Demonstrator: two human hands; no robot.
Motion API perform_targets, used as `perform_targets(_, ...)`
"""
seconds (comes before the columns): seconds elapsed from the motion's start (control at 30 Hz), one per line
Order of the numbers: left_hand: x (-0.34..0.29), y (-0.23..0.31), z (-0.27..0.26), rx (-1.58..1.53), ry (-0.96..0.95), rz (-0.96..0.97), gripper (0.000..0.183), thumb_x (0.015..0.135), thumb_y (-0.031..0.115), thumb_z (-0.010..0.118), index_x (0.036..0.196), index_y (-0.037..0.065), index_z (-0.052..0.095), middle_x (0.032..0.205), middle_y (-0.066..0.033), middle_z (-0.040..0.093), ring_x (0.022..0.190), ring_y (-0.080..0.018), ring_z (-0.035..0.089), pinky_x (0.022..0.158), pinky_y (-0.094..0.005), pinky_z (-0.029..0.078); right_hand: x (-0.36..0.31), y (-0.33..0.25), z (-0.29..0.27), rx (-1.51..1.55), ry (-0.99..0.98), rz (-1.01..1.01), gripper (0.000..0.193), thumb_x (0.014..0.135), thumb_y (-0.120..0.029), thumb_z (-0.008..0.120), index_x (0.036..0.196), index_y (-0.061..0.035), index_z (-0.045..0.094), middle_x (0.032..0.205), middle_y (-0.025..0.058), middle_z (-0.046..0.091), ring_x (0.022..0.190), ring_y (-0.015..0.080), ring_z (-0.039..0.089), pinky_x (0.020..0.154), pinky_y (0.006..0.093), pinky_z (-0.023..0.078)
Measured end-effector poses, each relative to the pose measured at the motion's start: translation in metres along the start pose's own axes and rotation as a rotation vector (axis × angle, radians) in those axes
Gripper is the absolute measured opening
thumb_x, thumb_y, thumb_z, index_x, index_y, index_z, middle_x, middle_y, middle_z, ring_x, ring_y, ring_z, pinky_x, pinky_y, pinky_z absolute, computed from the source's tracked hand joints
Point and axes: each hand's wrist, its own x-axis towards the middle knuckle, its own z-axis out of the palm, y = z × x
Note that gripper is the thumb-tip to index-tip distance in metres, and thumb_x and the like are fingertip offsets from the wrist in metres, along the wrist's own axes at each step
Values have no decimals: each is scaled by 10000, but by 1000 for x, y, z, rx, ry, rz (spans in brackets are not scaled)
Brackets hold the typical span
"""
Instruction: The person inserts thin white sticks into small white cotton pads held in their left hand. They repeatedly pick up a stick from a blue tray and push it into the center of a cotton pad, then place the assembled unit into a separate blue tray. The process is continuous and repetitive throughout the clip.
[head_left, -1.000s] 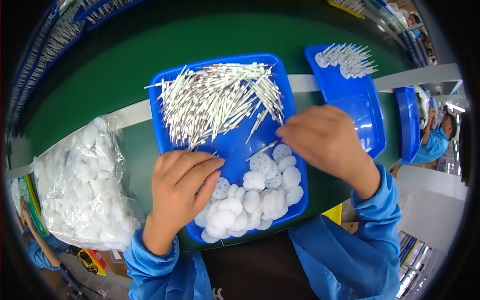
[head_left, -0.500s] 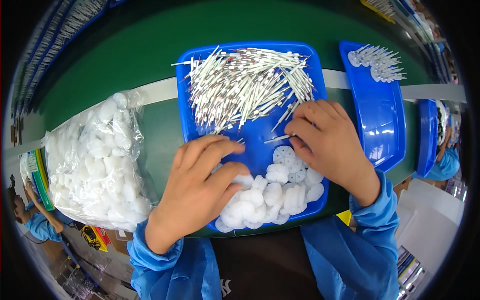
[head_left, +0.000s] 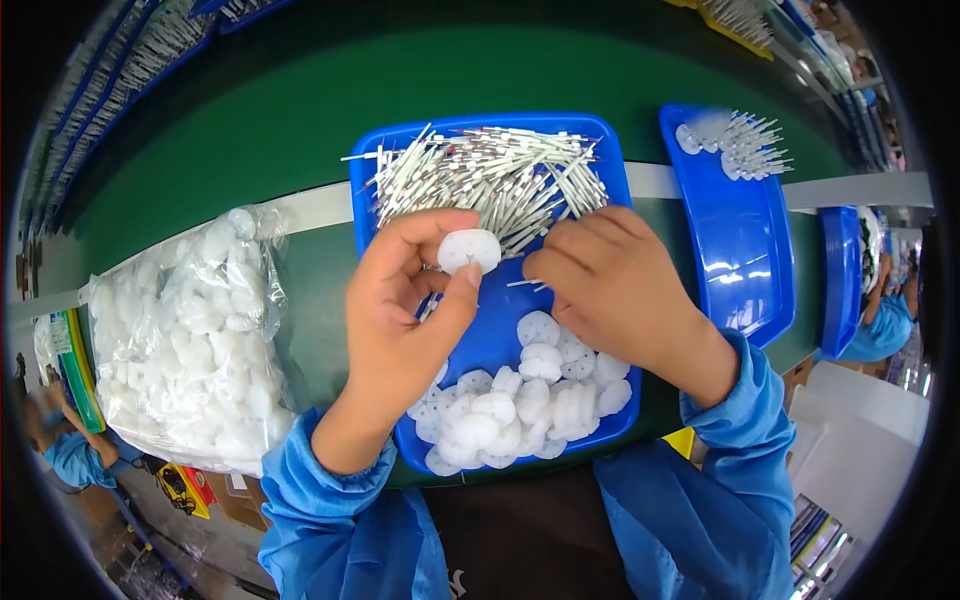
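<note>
Between the thumb and fingers of my left hand (head_left: 400,300) is a translucent white plastic disc (head_left: 468,251), held up over the blue tray (head_left: 610,140). My right hand (head_left: 625,285) is closed in a pinch beside it, and a thin white stick (head_left: 523,283) pokes out left of its fingertips. A big heap of similar thin white sticks (head_left: 470,175), some with dark reddish ends, fills the tray's far part. In its near part lies a pile of white discs (head_left: 510,410), several of them stacked together.
Left of the tray lies a clear plastic bag (head_left: 190,340) full of white discs. On the right, a second blue tray (head_left: 735,250) holds discs with sticks (head_left: 745,145) at its far end. Co-workers in blue sleeves (head_left: 82,460) (head_left: 865,325) sit at both sides.
My left hand has lifted a white disc from the pile and turned it upright above the tray. My right hand has shifted slightly left, toward the left hand, with the stick.
</note>
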Motion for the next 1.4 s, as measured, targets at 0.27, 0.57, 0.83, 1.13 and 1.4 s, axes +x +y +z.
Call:
perform_targets(0.27, -4, -1, -10, 141, -47, 96, 447, 1009, -80, 678, 1443, 24, 691, 1219, -87, 652, 1062, -126, 697, 816, -241, 605, 5, -20, 3, 868, 459, 289, 211, 809, 47, 816, 976, -51, 732, 901, 45, 746, 766, 121, 689, 712, 278, 542)
perform_targets(0.57, -11, -5, -6, -20, 65, 36, 409, 979, -111, 717, 1375, -8, 708, 1246, -92, 665, 1104, -148, 712, 853, -249, 634, 13, -27, 28, 556, 369, 225, 260, 812, -35, 860, 1052, -112, 795, 796, 29, 763, 622, 169, 697, 588, 304, 546)
perform_targets(0.83, -4, -5, -10, 271, 131, 257, 434, 927, -129, 737, 1332, 22, 775, 1154, -84, 686, 1024, -153, 690, 807, -255, 591, 8, -30, 23, 501, 335, 301, 293, 819, -60, 878, 1102, -119, 830, 643, 6, 670, 539, 136, 643, 515, 291, 490)
perform_targets(1.13, 0, 0, -12, 627, 107, 483, 486, 838, -148, 749, 1285, 31, 815, 1163, -124, 715, 957, -210, 705, 806, -298, 580, 8, -40, 21, 736, 346, 362, 254, 893, -52, 846, 1145, -71, 821, 680, 48, 700, 532, 127, 653, 508, 266, 500)
perform_targets(1.4, 1, 0, -12, 663, 2, 482, 497, 815, -105, 776, 1290, 37, 811, 1134, -116, 827, 934, -255, 725, 813, -346, 597, 10, -36, 14, 1017, 183, 560, 93, 965, -106, 839, 984, -31, 789, 695, 43, 735, 609, 64, 687, 555, 243, 492)
